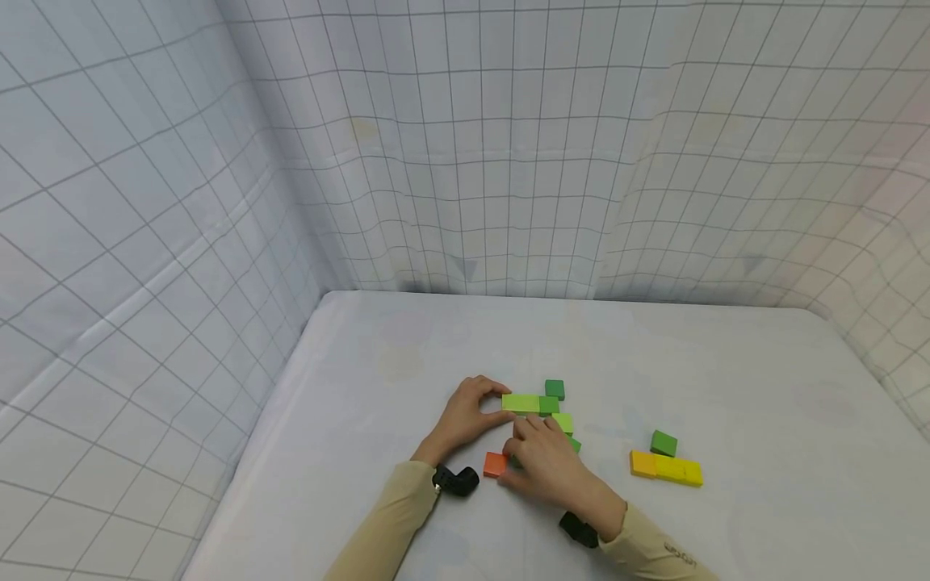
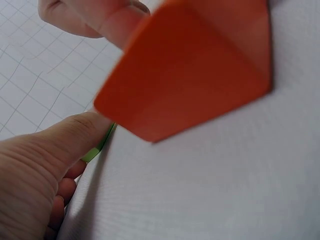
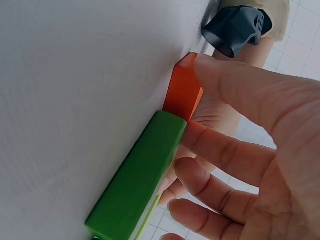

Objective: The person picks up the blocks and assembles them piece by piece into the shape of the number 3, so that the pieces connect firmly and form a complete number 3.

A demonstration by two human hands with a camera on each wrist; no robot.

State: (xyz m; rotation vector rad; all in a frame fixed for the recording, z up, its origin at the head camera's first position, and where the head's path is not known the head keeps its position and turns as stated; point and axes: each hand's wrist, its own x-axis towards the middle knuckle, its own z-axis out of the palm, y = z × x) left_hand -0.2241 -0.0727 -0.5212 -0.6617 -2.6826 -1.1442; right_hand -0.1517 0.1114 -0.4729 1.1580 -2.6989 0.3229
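Pinching with curved fingers, the right hand (image 1: 543, 461) reaches in from the lower right, palm down, thumb and forefinger clamped on opposite ends of a small orange-red rectangular block (image 1: 494, 465) on the white cloth-covered table (image 1: 349, 347). Just past that forefinger is a dark green oblong block (image 3: 137, 175). Farther forward, the left hand (image 1: 468, 413) extends from a tan sleeve (image 1: 392, 516), bent into a C, thumb and forefinger closed on the left end of a lime-green block row (image 1: 521, 403); its exact contact is partly hidden. A mid-green block (image 1: 548, 405) touches that row's right end. Well right of both grips lie a yellow block row (image 1: 679, 470) and a tilted green block (image 1: 663, 443).
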